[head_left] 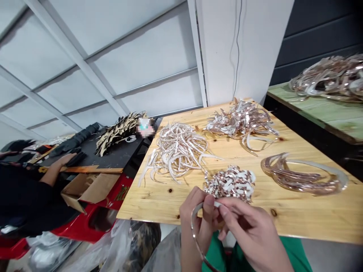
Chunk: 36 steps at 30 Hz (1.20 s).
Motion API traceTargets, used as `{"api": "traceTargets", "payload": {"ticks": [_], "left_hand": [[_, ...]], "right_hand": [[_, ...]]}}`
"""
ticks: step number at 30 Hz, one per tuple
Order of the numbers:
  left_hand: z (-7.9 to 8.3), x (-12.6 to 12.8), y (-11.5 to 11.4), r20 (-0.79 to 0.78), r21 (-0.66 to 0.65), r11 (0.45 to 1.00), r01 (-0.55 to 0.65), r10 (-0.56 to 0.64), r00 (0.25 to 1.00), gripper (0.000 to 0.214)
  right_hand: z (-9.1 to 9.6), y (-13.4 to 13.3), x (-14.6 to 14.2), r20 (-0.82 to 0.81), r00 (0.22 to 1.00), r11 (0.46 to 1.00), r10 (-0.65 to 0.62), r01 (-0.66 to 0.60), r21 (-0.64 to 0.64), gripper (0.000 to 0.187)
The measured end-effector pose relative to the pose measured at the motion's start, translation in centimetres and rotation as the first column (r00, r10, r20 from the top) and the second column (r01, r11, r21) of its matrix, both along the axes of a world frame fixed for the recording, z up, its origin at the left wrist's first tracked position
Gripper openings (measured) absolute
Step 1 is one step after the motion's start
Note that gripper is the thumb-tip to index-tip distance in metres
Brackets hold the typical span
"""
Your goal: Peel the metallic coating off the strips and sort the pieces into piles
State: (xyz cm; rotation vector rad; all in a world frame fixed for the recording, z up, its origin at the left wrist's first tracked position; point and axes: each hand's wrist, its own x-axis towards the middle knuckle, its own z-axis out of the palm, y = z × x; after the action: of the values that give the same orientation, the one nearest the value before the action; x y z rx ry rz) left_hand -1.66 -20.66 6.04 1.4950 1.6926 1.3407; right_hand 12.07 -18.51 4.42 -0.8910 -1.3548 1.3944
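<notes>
Both hands are closed in narrow pinches on 1 thin curved strip (193, 236), white with a coppery face. The left hand (198, 217) grips its upper end between thumb and forefinger; the right hand (251, 232) meets it there, fingertips touching the same end. The strip loops down past the left wrist. Both forearms rise from below, and the hands hover over the near edge of the wooden table (297, 215), just beside the heap of short cut pieces (230, 184). Bare wood lies right of the hands, below the bundle of long curved strips (300, 175).
</notes>
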Motion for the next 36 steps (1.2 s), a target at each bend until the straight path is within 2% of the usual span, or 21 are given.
{"api": "traceTargets", "payload": {"ticks": [3,6,9,12,14,16,18,20,22,25,26,28,32,34,36], "left_hand": [[0.2,-0.9,0.6,-0.192,0.067,0.997,0.033,-0.02,0.981,0.049],[0.0,-1.5,0.5,-0.335,0.116,0.993,0.031,0.01,0.942,0.044],[-0.6,-1.9,-0.4,-0.449,0.134,0.99,-0.044,0.101,0.888,0.04],[-1.2,-2.1,-1.8,-0.472,0.129,0.98,-0.151,0.195,0.86,0.04],[-1.3,-2.3,-2.5,-0.456,0.13,0.971,-0.202,0.239,0.857,0.04],[-1.2,-2.5,-3.1,-0.43,0.116,0.963,-0.243,0.269,0.862,0.039],[-0.9,-2.7,-3.4,-0.388,0.072,0.96,-0.271,0.277,0.879,0.04],[-0.6,-2.9,-3.5,-0.316,0.026,0.956,-0.293,0.286,0.905,0.04],[-0.3,-2.9,-3.5,-0.181,-0.024,0.943,-0.333,0.323,0.929,0.042],[-0.4,-3.1,-3.2,0.084,-0.127,0.935,-0.332,0.344,0.935,0.044],[-0.5,-3.3,-3.0,0.136,-0.137,0.941,-0.309,0.327,0.935,0.043],[-0.9,-3.9,-2.4,0.138,-0.104,0.96,-0.26,0.273,0.952,0.042],[-1.6,-4.6,-0.6,-0.012,0.049,0.994,-0.1,0.101,0.995,0.035],[-1.6,-4.4,0.2,-0.099,0.146,0.989,-0.007,0.022,0.995,0.03],[-1.6,-3.8,0.8,-0.188,0.232,0.972,0.041,0.003,0.982,0.029]], "right_hand": [[-0.6,0.5,-0.1,0.088,0.996,0.999,-0.029,0.025,0.039,0.026],[-1.1,0.8,-0.8,0.132,0.99,0.998,0.039,-0.046,0.043,0.03],[-1.4,0.6,-2.3,0.163,0.983,0.996,0.085,-0.078,-0.053,0.035],[-1.0,0.2,-3.8,0.208,0.973,0.993,0.099,-0.084,-0.082,0.032],[-0.6,0.2,-4.7,0.228,0.968,0.993,0.102,-0.083,-0.089,0.029],[-0.3,0.3,-5.4,0.201,0.967,0.981,0.158,-0.13,-0.145,0.03],[-0.3,0.4,-5.9,0.103,0.962,0.942,0.253,-0.221,-0.253,0.031],[-0.5,0.3,-6.3,-0.031,0.955,0.895,0.295,-0.287,-0.342,0.032],[-0.8,0.1,-6.6,-0.152,0.954,0.876,0.257,-0.296,-0.38,0.034],[-1.2,-0.4,-7.0,-0.271,0.944,0.886,0.187,-0.281,-0.369,0.04],[-1.2,-0.5,-7.1,-0.287,0.942,0.893,0.171,-0.271,-0.359,0.042],[-1.3,-0.7,-7.2,-0.276,0.952,0.915,0.13,-0.223,-0.337,0.042],[-1.0,-1.0,-6.6,-0.121,0.992,0.963,-0.028,-0.005,-0.268,0.039],[-0.7,-1.1,-6.1,-0.019,0.994,0.975,-0.112,0.106,-0.197,0.038],[-0.3,-1.2,-5.5,0.082,0.98,0.975,-0.183,0.191,-0.109,0.038]]}}
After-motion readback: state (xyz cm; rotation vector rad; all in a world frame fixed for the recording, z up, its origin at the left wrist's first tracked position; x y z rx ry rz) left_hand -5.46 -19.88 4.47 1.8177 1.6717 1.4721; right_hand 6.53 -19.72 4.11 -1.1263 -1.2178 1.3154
